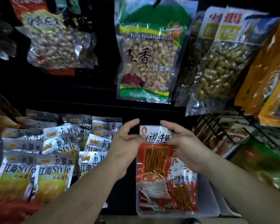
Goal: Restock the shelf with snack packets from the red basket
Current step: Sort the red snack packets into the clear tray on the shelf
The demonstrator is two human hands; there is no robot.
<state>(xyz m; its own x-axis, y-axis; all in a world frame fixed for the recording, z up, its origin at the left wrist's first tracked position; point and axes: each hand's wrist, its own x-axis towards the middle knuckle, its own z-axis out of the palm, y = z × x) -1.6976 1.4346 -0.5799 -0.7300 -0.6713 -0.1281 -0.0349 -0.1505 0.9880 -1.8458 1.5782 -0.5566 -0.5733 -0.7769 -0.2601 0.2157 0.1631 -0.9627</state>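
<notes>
Head view, facing shelf (71, 97). Red packet (155, 152) held upright between both hands, in front of the lower shelf row, directly above a clear tray (208, 198). Right hand (184, 144): fingers curled over the packet's top right corner, thumb on its front face, a pinch. Left hand (125, 143): thumb against the packet's upper left edge, forefinger arched above it and off the film; cannot tell whether the remaining fingers reach behind. The tray holds further red packets of the same print (183, 191), lying flat and overlapped. Left of the hands: silver-and-yellow packets (55, 167) stacked in overlapping rows. Above: a green-topped peanut bag (145, 50) hangs at centre, with other nut bags to either side. Basket not identifiable; bottom left corner is a red blur.
</notes>
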